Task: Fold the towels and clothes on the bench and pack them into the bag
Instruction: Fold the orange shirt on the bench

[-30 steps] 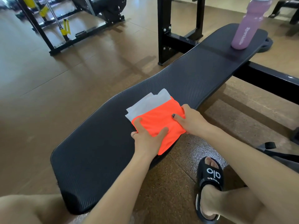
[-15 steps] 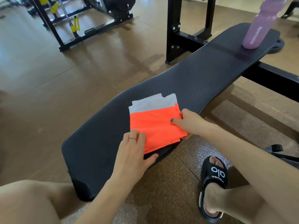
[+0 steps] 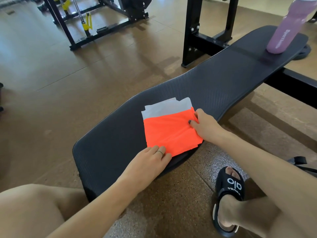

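A folded orange garment (image 3: 171, 133) lies on a folded white towel (image 3: 164, 108), near the front edge of the black bench (image 3: 111, 152). My right hand (image 3: 205, 127) pinches the garment's right edge, thumb on top and fingers curled. At the garment's near left corner my left hand (image 3: 149, 163) lies knuckles up, its fingertips tucked at the cloth's edge and partly hidden. A black strap (image 3: 299, 160) shows at the right edge; the bag itself is out of view.
A purple water bottle (image 3: 284, 30) stands at the bench's far end. Black rack posts (image 3: 192, 31) rise behind the bench, and more gym frames (image 3: 89, 28) stand at the back left. My sandalled foot (image 3: 229, 200) rests on the speckled floor to the right.
My left hand slid off the top of the orange garment to its near left corner. My right hand stayed on the right edge. The view shifted slightly.
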### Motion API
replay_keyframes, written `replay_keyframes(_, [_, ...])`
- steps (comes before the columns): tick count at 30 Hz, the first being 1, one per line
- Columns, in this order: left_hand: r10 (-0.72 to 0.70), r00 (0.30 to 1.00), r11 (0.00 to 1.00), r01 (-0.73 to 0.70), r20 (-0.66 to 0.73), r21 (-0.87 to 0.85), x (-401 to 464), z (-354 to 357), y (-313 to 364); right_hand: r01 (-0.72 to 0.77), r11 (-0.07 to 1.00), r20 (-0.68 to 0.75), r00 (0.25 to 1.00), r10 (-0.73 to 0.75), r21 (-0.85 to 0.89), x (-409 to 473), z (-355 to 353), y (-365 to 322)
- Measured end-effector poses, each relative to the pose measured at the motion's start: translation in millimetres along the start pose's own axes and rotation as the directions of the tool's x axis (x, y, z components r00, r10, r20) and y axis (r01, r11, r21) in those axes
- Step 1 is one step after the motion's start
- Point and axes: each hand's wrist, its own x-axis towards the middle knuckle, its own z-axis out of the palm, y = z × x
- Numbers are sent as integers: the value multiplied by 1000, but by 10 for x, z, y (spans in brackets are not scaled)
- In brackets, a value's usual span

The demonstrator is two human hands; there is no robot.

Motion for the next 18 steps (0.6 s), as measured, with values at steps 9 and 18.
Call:
replay_keyframes(9, [-159, 979, 985, 167, -128, 50, 510, -143, 281, -26, 995, -31, 999, 29, 100, 155, -60, -137])
replay_keyframes(18, [-41, 991, 998, 46, -130, 40, 734, -78, 457, 32, 970, -46, 999, -22, 241, 181, 55, -216])
